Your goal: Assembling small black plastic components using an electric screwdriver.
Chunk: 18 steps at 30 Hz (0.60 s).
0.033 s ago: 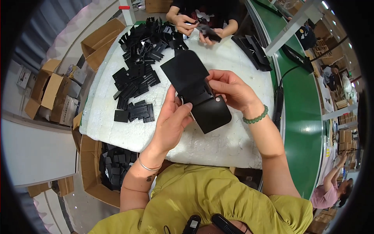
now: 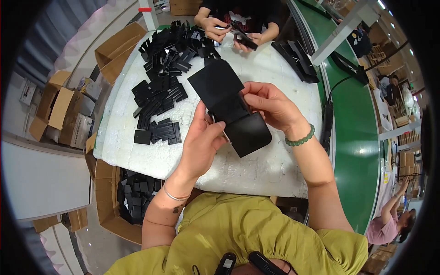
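A black two-panel plastic part (image 2: 249, 134) with rounded corners and a ridged middle is held tilted above the white table. My left hand (image 2: 205, 137) is closed on its left edge, thumb on the front by the middle joint. A thin silvery line shows along that edge; I cannot tell what it is. On the opposite edge, my right hand (image 2: 271, 105) pinches the part near the middle, fingertips partly hidden behind it. To the left lies a large pile of black plastic pieces (image 2: 167, 59), with a smaller group of flat pieces (image 2: 160, 132) nearer me.
Across the white padded table (image 2: 279, 169), a co-worker's hands (image 2: 215, 30) hold another black part. Long black pieces (image 2: 295, 62) lie at the far right, beside a green conveyor belt (image 2: 357, 156). An open carton (image 2: 107, 201) of small black pieces stands below left; other cartons (image 2: 57, 107) stand farther left.
The black part has shifted very slightly left in my hands; a small bright round spot on its lower panel no longer shows. The co-worker's part has tilted a little.
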Motion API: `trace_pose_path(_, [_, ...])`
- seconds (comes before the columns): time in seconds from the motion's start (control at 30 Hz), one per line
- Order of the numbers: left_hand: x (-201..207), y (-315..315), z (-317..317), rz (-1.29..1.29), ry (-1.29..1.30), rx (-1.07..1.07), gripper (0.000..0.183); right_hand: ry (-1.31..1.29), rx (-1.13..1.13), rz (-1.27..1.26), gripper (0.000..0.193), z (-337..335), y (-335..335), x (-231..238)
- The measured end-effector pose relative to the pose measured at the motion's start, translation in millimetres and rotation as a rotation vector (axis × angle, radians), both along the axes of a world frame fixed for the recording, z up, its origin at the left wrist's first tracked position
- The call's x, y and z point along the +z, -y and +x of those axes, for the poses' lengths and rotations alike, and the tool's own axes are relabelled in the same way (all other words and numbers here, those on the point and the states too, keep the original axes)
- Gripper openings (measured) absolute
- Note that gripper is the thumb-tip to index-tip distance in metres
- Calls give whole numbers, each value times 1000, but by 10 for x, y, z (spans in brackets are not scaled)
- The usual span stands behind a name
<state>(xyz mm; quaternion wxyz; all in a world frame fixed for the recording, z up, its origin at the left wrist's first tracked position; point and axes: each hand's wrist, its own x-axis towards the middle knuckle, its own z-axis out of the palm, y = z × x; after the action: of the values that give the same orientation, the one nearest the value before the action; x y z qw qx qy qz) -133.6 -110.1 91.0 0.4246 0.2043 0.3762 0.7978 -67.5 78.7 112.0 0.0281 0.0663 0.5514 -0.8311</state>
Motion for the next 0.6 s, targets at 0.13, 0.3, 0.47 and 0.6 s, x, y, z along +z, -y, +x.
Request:
trace_pose_path(0.13, [-52, -95, -3, 50, 87, 59, 44, 33, -30, 129, 23, 62, 46, 9])
trace_pose_path(0.3, [-181, -199, -52, 135, 9, 203, 37, -152, -524, 947, 43, 199, 430, 157])
trace_pose_path(0.47, [-38, -214, 22, 77, 21, 185, 44, -434, -801, 1119, 18, 113, 615, -39])
trace_pose_path(0.6, [-112, -24, -248, -155, -683, 590, 71, -435, -766, 1106, 19, 167, 513, 30])
